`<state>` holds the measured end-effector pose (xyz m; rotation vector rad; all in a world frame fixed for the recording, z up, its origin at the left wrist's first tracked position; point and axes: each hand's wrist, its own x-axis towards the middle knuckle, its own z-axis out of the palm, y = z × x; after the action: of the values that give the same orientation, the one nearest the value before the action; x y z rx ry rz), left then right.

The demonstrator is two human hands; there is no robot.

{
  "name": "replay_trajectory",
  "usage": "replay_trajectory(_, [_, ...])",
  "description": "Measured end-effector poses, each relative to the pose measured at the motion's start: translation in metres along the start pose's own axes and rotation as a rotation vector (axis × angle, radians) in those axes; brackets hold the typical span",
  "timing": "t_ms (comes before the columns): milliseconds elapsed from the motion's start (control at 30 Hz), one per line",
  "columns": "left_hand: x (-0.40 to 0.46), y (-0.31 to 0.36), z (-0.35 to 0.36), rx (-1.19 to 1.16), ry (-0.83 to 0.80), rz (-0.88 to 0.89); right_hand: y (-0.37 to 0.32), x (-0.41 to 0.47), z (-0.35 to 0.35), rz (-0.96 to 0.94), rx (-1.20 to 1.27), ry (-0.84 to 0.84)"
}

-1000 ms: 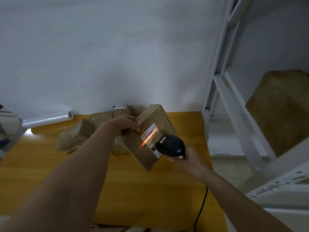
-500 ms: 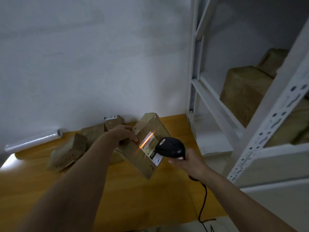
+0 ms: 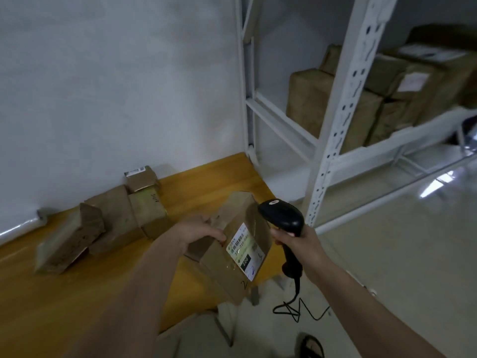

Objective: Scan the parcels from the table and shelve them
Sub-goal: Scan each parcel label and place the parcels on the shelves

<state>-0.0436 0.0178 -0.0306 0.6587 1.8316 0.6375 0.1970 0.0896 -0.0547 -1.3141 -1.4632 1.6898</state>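
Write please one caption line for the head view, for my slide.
Left hand holds a labelled parcel; right hand grips the scanner beside it.

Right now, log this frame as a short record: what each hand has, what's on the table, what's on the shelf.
left hand: grips a labelled box, held above the table edge
right hand: grips a black corded scanner
scan light: none visible on the label
table: four more cardboard boxes by the wall
shelf: several wrapped parcels
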Motion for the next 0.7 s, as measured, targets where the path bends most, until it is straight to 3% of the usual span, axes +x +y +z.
replay_trajectory(133, [-0.006, 0.021, 0.036, 0.104, -0.148, 0.022, 0.003, -0.019, -0.033, 0.028, 0.08, 0.137])
replay_trajectory(367, [-0.018, 0.084, 0.114, 0.183, -0.257, 0.13, -0.008, -0.041, -0.11, 0.018, 0.229, 0.336])
replay_trajectory(700, [-0.025, 0.185, 0.258, 0.099, -0.231, 0.316, -0.022, -0.064, -0.27, -0.063, 0.336, 0.533])
